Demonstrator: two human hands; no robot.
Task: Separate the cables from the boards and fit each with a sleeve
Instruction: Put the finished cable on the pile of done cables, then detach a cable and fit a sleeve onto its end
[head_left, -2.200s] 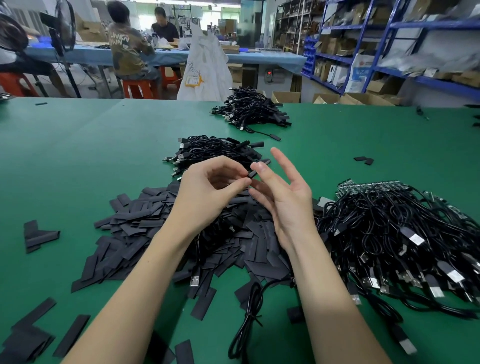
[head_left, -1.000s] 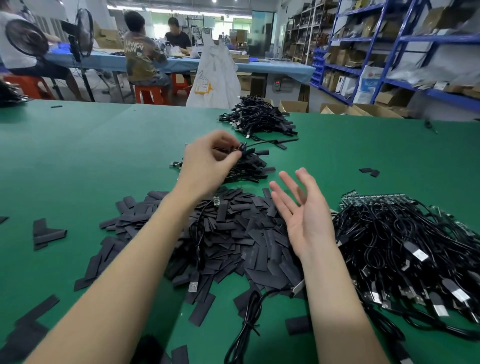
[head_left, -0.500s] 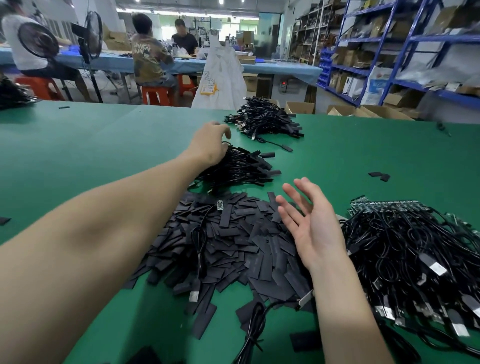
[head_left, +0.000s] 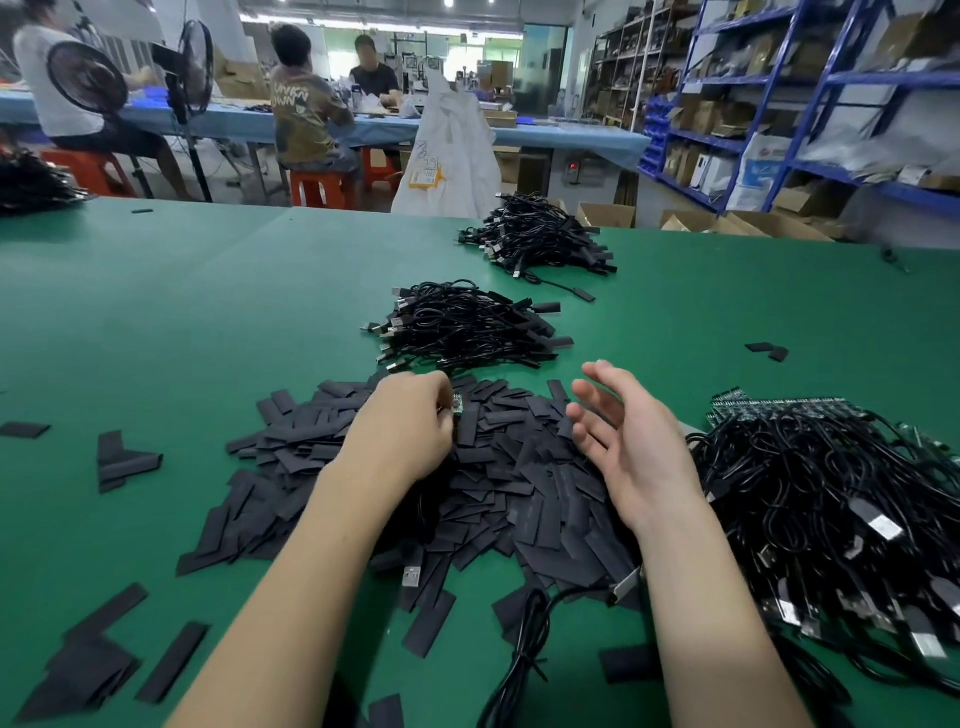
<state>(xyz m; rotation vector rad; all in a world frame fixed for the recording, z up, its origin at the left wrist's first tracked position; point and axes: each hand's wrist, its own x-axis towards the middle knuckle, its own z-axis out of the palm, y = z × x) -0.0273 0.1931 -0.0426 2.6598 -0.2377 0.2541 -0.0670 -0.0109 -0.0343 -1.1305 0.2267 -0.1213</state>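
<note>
A heap of flat black sleeves lies in front of me on the green table. On its far side my left hand curls its fingers at the small green board of a cable lying across the heap, and seems to pinch it. My right hand hovers over the heap's right side, fingers straight, palm turned left, holding nothing. A big tangle of black cables still joined to a strip of boards lies to the right.
Two piles of sleeved cables sit farther off, one near and one far. A loose coiled cable lies by the table's near edge. Stray sleeves are scattered left. People work at a blue table behind.
My left hand has drawn back from the near pile of sleeved cables, where it left a cable, and come down onto the sleeve heap at the small board. My right hand has stayed spread.
</note>
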